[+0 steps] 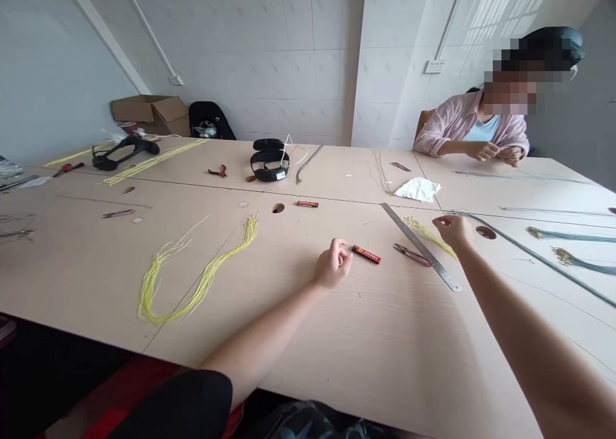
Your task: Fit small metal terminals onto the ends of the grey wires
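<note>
My left hand (333,262) rests on the table with its fingers loosely curled and a little apart, and nothing shows in it. Just right of its fingertips lies a small red and black packet (366,254). Farther right, my right hand (452,230) has thumb and fingers pinched together; whatever is between them is too small to make out. Beside that hand are a bunch of yellow cords (441,244) and the end of a grey-blue cord bundle (520,238). A steel ruler (418,243) and thread snips (412,255) lie between my hands.
A long yellow cord bundle (212,272) curves across the left side. Beyond are another packet (307,203), red-handled pliers (218,171), a black headset (270,163) and a white tissue (418,189). More grey-blue bundles (572,236) lie right. A person (474,131) sits across the table.
</note>
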Available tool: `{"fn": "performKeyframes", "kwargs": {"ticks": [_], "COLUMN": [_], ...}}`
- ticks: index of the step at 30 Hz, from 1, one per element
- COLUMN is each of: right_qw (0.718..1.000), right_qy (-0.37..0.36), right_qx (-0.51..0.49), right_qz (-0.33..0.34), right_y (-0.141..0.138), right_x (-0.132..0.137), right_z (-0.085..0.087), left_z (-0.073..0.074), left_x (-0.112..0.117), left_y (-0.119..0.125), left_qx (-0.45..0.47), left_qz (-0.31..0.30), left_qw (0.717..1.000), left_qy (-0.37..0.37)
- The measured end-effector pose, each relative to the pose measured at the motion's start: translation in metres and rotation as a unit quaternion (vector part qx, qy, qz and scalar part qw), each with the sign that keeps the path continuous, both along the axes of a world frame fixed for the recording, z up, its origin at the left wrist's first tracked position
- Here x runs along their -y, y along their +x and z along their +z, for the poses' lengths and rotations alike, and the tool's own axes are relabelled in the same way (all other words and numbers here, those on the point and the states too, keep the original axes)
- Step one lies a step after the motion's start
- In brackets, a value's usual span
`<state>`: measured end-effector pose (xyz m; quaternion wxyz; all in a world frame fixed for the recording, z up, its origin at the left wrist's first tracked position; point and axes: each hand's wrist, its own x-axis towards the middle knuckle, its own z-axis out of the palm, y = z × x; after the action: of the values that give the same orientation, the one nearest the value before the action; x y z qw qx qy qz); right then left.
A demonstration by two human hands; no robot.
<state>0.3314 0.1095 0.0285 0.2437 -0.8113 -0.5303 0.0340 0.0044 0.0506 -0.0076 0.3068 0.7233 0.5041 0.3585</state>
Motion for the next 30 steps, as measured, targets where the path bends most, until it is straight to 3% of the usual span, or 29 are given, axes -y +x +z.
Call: {"fn": "performKeyframes", "kwargs": {"ticks": [4, 8, 14, 17, 19, 24, 27, 30], "right_qw": [0.999, 0.997, 0.971, 0.951, 0.929, 0.88, 0.869, 0.871], "right_qy": [-0.037, -0.023, 0.056, 0.086, 0.068, -0.054, -0.089, -0.113], "right_qx": [0.021, 0.065, 0.16, 0.149, 0.115, 0.072, 0.092, 0.074], "right_qz": [-0.019, 0.019, 0.171, 0.258, 0.346, 0.466, 0.478, 0.473], "right_y": [-0.014, -0.03, -0.081, -0.114, -0.133, -0.16, -0.166, -0.168], "right_x": [-0.012, -0.008, 0.03, 0.067, 0.094, 0.139, 0.145, 0.142], "right_z": [-0.002, 0.003, 0.011, 0.009, 0.002, -0.021, -0.025, -0.022], "left_z": [0.001, 0.001, 0.003, 0.014, 0.028, 0.062, 0.072, 0.076], "left_x": [0.001, 0.001, 0.006, 0.007, 0.005, -0.018, -0.038, -0.054], "left_y": [0.0, 0.0, 0.002, -0.001, -0.007, -0.053, -0.103, -0.158], "left_qx": [-0.001, 0.002, -0.001, -0.007, -0.026, -0.122, -0.19, -0.214], "left_qz": [-0.012, -0.018, -0.01, 0.007, 0.02, 0.069, 0.17, 0.303], "left_qw": [1.0, 1.0, 1.0, 0.999, 0.998, 0.99, 0.967, 0.924], "left_qy": [-0.002, -0.008, 0.013, 0.035, 0.048, 0.014, -0.018, -0.097]}}
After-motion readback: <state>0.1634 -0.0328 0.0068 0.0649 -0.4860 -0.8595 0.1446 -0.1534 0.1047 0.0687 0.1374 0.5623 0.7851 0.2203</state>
